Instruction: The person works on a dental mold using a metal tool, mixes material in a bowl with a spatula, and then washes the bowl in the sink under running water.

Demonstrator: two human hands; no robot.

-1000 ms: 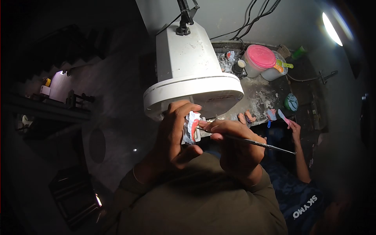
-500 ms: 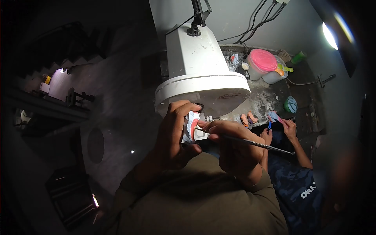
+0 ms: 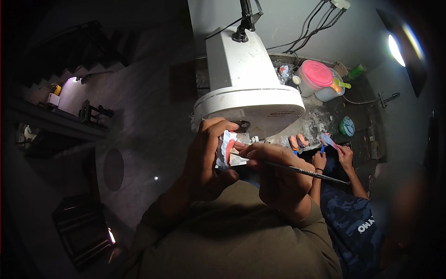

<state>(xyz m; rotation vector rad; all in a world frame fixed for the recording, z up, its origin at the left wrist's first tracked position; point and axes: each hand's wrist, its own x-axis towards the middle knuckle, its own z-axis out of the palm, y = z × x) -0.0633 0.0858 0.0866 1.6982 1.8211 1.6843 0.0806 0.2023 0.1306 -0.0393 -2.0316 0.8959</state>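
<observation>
My left hand [image 3: 200,156] is wrapped around a white dental cast [image 3: 222,156], thumb below and fingertips at its upper end. A strip of red-pink material, like wax [image 3: 230,146], lies along the cast. In my right hand [image 3: 281,174] is a slim metal dental carving tool [image 3: 305,172], gripped like a pen with a ribbed section on its shaft. Its working tip meets the red-pink strip, and its other end points right, towards the co-worker. My right fingertips are close against the cast; part of the cast is hidden by my fingers.
A white machine with a rounded housing [image 3: 248,95] stands just beyond my hands. On the dusty worktop [image 3: 320,109] are a pink-lidded tub [image 3: 317,73], orange-pink dental impressions [image 3: 302,140] and a green bowl [image 3: 346,126]. At right, a co-worker's hands [image 3: 344,156] hold a blue-grey mass and a blue-handled item.
The view has shifted slightly, so the machine and worktop appear further right. My hands keep nearly the same grip, with the tool's tip still at the red-pink strip.
</observation>
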